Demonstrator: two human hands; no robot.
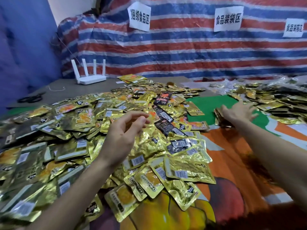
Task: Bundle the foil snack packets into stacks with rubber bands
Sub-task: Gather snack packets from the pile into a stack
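The loose pile of foil snack packets (79,130) covers the left half of the tabletop (99,87), within reach of both arms. Toward the far right edge a small stack (220,117) sits apart on green cloth (207,105), likely to separate sorted from unsorted. The right hand (237,112) rests splayed on it, grip wide, clasping nothing. The left hand (123,135) hovers over the pile, grip loosely curled and empty.
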